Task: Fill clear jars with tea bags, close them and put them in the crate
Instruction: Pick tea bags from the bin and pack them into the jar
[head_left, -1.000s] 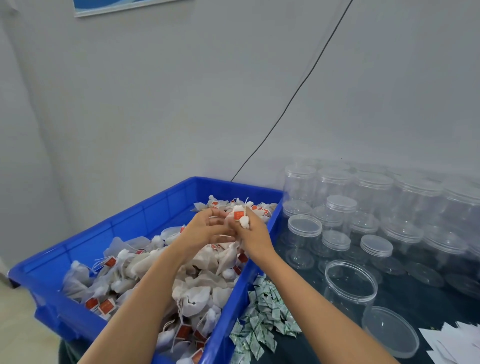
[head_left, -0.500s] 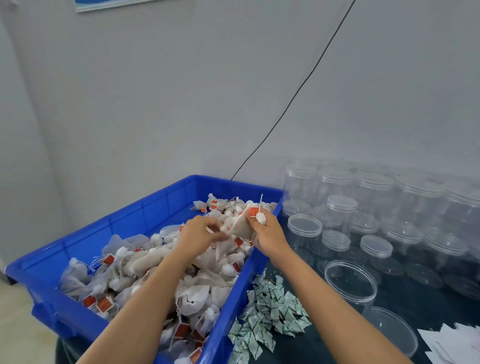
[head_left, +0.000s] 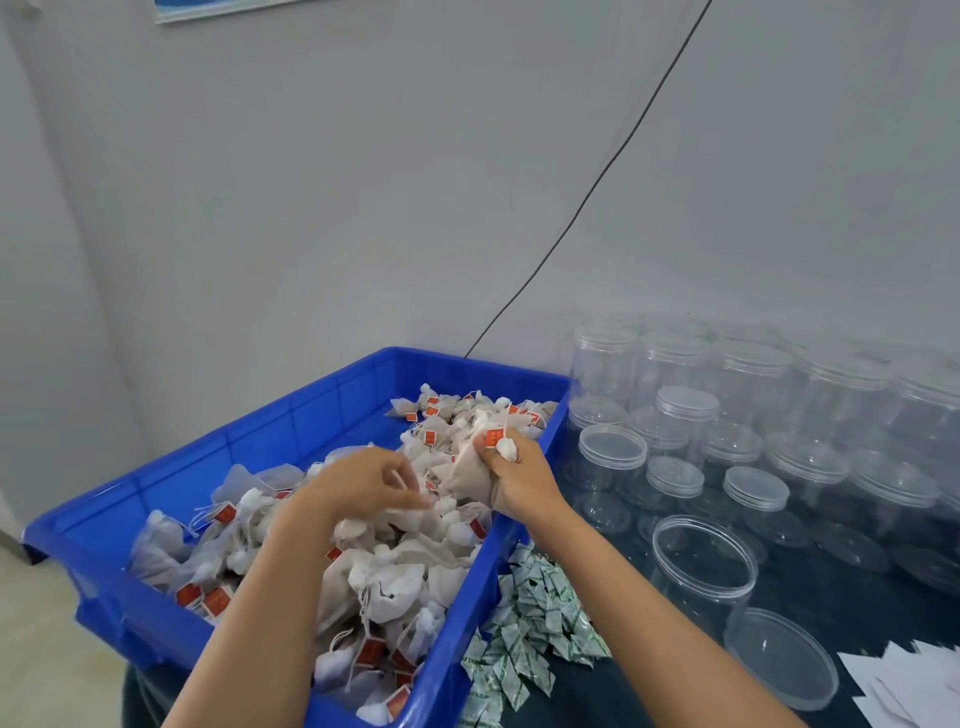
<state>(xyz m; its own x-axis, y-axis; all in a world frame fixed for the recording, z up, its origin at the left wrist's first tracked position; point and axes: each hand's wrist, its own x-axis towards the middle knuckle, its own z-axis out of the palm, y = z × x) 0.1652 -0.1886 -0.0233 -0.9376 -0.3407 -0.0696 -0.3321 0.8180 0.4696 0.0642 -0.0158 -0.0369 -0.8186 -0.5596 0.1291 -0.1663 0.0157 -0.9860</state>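
Tea bags (head_left: 384, 561) fill the blue crate (head_left: 291, 415) on our left. Our right hand (head_left: 511, 475) has its fingers clamped on a bunch of them; our left hand (head_left: 363, 480) pinches another, fingers together. The open jar (head_left: 704, 564) waits right of the crate — we should carry gathered bags across without snagging strings.

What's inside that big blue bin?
The blue bin holds a heap of white tea bags with red tags. Both hands are in it, the right hand gripping several. The heap covers most of the bin's floor.
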